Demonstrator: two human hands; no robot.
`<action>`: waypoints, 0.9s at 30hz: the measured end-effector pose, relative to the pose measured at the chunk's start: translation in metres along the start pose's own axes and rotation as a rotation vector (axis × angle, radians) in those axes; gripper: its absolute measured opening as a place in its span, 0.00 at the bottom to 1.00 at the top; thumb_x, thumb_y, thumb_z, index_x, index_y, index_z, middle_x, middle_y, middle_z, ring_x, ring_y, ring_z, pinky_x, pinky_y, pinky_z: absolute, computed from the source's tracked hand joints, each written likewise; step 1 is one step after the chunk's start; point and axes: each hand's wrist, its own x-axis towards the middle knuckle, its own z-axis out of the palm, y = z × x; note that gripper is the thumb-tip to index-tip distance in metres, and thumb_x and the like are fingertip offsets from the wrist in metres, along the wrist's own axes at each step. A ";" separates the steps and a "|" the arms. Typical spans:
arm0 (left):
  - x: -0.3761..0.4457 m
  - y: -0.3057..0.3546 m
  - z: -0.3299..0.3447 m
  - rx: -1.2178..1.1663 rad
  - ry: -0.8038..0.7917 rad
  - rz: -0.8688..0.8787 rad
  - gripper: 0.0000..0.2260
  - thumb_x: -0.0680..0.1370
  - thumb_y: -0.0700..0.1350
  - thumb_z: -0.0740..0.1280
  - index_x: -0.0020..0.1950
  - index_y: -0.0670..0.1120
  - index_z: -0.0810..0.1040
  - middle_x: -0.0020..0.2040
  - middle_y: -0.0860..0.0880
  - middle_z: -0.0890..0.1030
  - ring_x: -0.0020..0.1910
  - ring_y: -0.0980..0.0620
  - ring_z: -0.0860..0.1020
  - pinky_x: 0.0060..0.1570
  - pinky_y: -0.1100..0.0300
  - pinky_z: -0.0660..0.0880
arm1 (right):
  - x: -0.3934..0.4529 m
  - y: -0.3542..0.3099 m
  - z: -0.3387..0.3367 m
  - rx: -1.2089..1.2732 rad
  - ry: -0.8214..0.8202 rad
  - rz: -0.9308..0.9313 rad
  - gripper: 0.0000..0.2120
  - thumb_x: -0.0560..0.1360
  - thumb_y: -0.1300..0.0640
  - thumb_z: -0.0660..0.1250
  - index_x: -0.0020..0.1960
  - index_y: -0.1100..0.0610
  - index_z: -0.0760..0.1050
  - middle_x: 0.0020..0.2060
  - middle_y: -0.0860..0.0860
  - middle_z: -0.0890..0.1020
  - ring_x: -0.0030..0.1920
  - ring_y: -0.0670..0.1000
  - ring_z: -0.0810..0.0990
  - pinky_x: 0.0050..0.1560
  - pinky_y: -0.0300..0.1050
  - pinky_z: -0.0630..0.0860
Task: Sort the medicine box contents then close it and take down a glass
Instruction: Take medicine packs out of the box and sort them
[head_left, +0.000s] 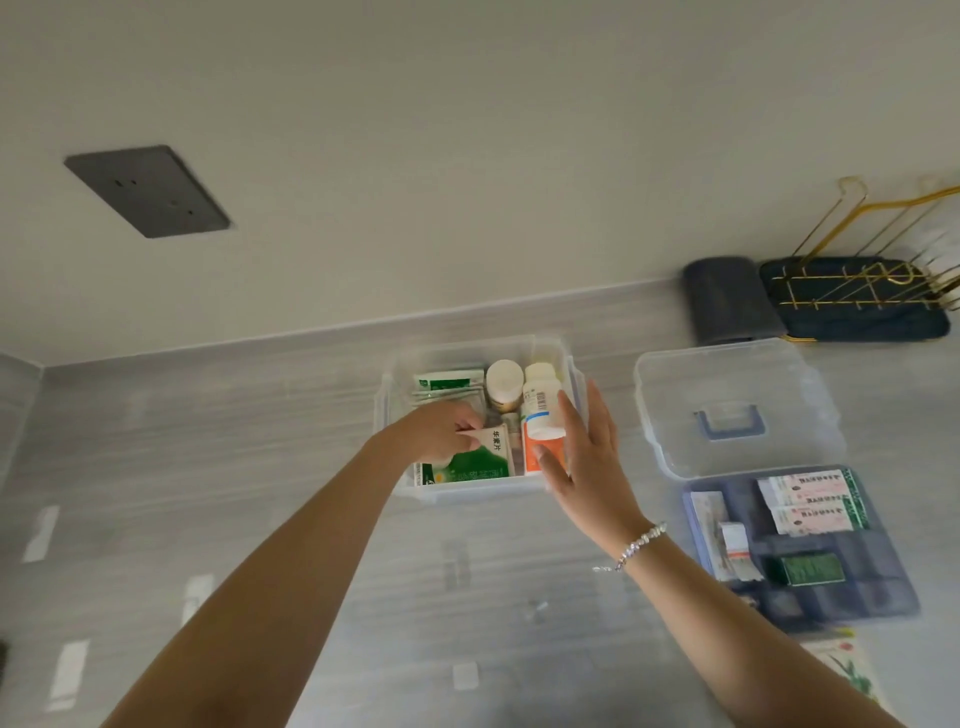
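The clear plastic medicine box (551, 347) stands open on the grey counter, holding green-and-white sachets (448, 382), a round white-capped jar (504, 382) and an orange box (535, 457). My left hand (441, 431) reaches into the box and pinches a white-and-green packet (491, 449) at its front. My right hand (587, 457) is at the box's right side, holding a tilted white bottle (540, 397) with a blue band over the orange box. The box's clear lid (727, 384) with a blue handle lies to the right.
A blue divided tray (878, 587) with several packets lies in front of the lid. A gold wire rack (872, 280) on a dark mat stands at the back right beside a dark roll (727, 299). A grey wall socket (148, 189) is at upper left.
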 end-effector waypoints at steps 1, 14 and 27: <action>0.000 0.000 0.001 -0.009 -0.010 0.005 0.14 0.76 0.45 0.65 0.62 0.49 0.75 0.59 0.51 0.80 0.55 0.52 0.78 0.58 0.56 0.73 | 0.000 0.000 0.000 0.000 -0.011 0.005 0.31 0.77 0.49 0.59 0.75 0.55 0.51 0.76 0.55 0.44 0.76 0.54 0.43 0.70 0.46 0.56; -0.015 0.008 -0.004 -0.136 0.122 -0.073 0.27 0.69 0.50 0.73 0.67 0.49 0.72 0.64 0.50 0.76 0.60 0.50 0.75 0.56 0.60 0.67 | -0.003 0.000 -0.006 0.036 -0.041 0.027 0.29 0.77 0.55 0.57 0.75 0.52 0.50 0.76 0.50 0.43 0.73 0.52 0.61 0.50 0.46 0.76; -0.084 0.059 0.026 -0.149 -0.018 -0.011 0.25 0.72 0.52 0.70 0.68 0.51 0.71 0.61 0.52 0.79 0.50 0.55 0.77 0.52 0.64 0.69 | -0.075 0.027 -0.037 0.035 -0.135 0.048 0.34 0.76 0.65 0.57 0.75 0.51 0.43 0.76 0.49 0.42 0.63 0.53 0.73 0.48 0.42 0.79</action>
